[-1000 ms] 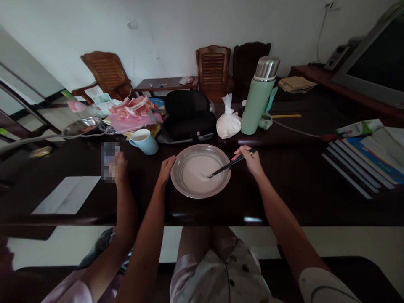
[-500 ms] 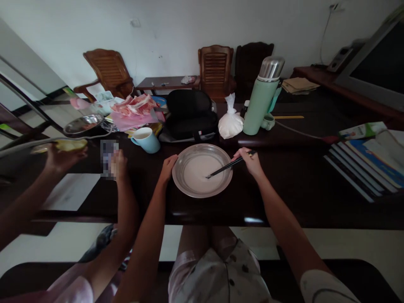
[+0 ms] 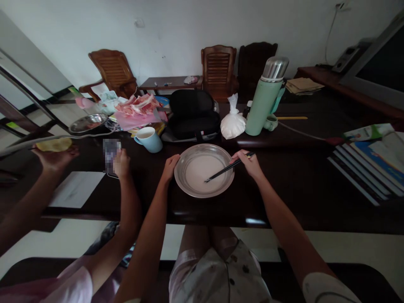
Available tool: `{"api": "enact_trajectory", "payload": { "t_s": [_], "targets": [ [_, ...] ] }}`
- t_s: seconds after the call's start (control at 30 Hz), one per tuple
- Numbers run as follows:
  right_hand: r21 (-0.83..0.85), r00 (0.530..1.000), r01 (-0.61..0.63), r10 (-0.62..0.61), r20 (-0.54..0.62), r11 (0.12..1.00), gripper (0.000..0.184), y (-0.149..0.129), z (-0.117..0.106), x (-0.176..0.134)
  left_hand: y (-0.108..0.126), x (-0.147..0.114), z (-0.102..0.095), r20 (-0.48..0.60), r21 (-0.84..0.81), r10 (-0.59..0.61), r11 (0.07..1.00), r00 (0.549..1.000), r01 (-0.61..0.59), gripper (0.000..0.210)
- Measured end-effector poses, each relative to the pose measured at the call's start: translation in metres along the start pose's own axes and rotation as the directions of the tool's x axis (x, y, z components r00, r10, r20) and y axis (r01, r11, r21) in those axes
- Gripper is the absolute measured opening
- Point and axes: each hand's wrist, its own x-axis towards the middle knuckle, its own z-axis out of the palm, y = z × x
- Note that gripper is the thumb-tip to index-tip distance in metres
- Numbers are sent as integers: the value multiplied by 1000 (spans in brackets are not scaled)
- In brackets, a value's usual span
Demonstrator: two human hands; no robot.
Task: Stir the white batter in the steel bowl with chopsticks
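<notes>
Round silver metal bowl (image 3: 180, 174) of pale liquid (image 3: 202, 168) near dark tabletop's (image 3: 299, 181) front edge
Left hand (image 3: 171, 167) grips its left side; right hand (image 3: 249, 163) grips slim black chopsticks (image 3: 221, 171), tips dipped.

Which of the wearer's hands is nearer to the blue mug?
Left. The left hand, at the bowl's left rim, is right of the blue mug and nearer the wearer; the right hand, holding chopsticks, is across the bowl from it.
</notes>
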Motion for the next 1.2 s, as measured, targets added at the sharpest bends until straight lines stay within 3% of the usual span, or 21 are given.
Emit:
{"api": "enact_trajectory", "payload": {
  "t_s": [0.1,0.27,0.33,0.5,0.57,0.77,0.93,1.0,1.2],
  "targets": [
    [-18,998,25,-24,54,1000,37,2,4,0,2,-1,1,5,-1,0,1000,1000,0,38],
    [-37,993,31,-35,-116,999,38,-1,-7,3,2,0,1,-15,10,-6,1000,1000,6,39],
    [-18,991,21,-23,-128,1000,41,-1,-9,3,0,1,0,-13,11,-4,1000,1000,5,38],
    [-66,997,43,-39,71,997,39,0,1,1,2,0,1,-22,20,-31,999,999,32,34],
    [-104,995,68,-60,81,992,38,1,2,1,7,-1,3,-34,42,-48,998,998,50,35],
    [-18,990,20,-23,-137,1000,42,-1,-9,4,24,-6,8,-60,52,-76,996,995,79,41],
    [-15,998,38,-37,55,999,39,-1,1,0,30,-9,11,-70,42,-89,995,994,92,42],
    [-52,995,61,-57,77,997,38,0,5,0,29,-9,11,-74,43,-101,994,992,104,42],
    [-33,989,21,-26,-147,999,40,-3,-6,4,19,-5,7,-47,43,-67,997,997,69,41]
  ]
}}
